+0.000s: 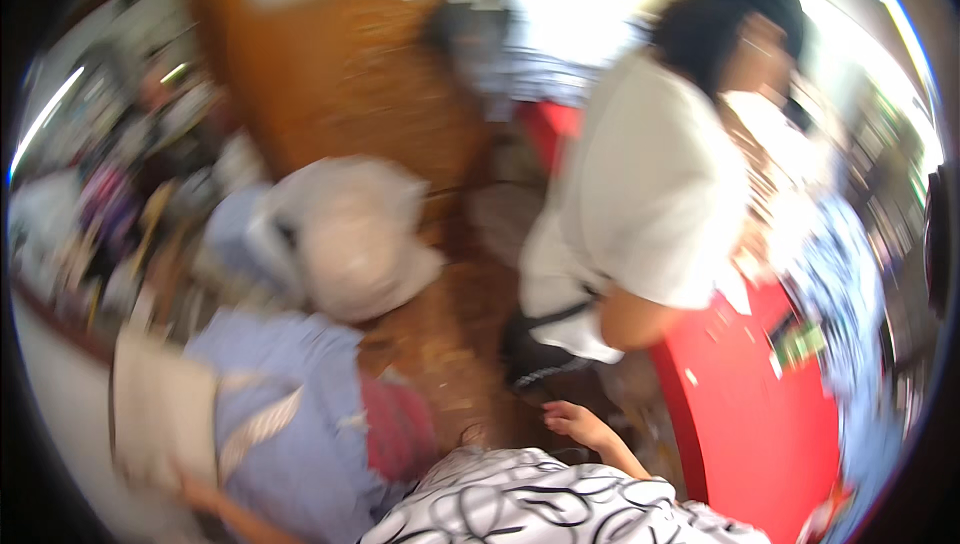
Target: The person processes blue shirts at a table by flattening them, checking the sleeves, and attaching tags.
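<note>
Bkgd clutter (125,204) blurry, L hand (182,479) indistinct

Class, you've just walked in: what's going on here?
The left hand is at the lower edge of a beige item beside blue cloth; blur hides whether it grips. The right hand is held out near a red table, fingers loosely bent, nothing visible in it. A co-worker in a white top is beside that table; light-blue fabric lines its right side.

A red tabletop (750,414) at the right, light blue cloth (848,279) bunched along its right edge, a small green item (797,346) lying nearby, a brown floor (452,344) — a bulging whitish bag (355,244) there, its footing too blurred to tell.
</note>
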### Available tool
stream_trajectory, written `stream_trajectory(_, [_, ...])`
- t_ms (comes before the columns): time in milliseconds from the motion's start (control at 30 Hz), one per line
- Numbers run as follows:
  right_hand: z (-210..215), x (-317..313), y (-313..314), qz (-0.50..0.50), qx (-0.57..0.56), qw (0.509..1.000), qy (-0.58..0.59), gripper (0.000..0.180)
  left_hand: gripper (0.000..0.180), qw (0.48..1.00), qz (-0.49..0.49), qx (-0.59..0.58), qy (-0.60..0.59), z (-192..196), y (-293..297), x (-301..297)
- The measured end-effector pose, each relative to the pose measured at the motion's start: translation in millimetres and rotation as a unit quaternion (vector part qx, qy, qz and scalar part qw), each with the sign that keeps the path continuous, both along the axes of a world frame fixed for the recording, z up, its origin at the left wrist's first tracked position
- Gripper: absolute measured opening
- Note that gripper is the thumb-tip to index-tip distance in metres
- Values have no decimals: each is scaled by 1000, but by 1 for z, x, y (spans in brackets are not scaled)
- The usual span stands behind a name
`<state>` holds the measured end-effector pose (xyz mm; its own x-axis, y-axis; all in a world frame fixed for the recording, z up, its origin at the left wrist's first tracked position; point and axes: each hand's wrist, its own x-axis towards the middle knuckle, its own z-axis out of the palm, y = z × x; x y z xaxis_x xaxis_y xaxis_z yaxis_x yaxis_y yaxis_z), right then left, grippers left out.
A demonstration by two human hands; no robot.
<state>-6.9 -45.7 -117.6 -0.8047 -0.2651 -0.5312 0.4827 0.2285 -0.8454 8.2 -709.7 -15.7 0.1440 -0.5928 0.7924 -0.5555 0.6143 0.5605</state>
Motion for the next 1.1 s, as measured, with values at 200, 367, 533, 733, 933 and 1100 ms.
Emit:
stream_trajectory(200, [31, 71, 61, -104, 87, 990, 46, 49, 59, 940, -296, -163, 53, 25, 245, -113])
stream_trajectory(367, [84, 165, 117, -219, 140, 963, 71, 49, 64, 823, -538, -156, 93, 32, 424, -98])
stream_trajectory(533, [124, 267, 201, -366, 180, 897, 169, 41, 72, 576, -794, -141, 135, 49, 594, -27])
stream_trajectory(733, [126, 382, 319, -600, 249, 747, 143, 16, 61, 131, -983, -126, -10, 92, 818, 134])
stream_trajectory(933, [84, 438, 393, -711, 385, 566, 159, 14, 31, -133, -957, -236, -100, 56, 1016, 204])
stream_trajectory(1100, [46, 428, 405, -719, 488, 461, 179, 12, 22, -104, -947, -282, -113, 14, 1193, 214])
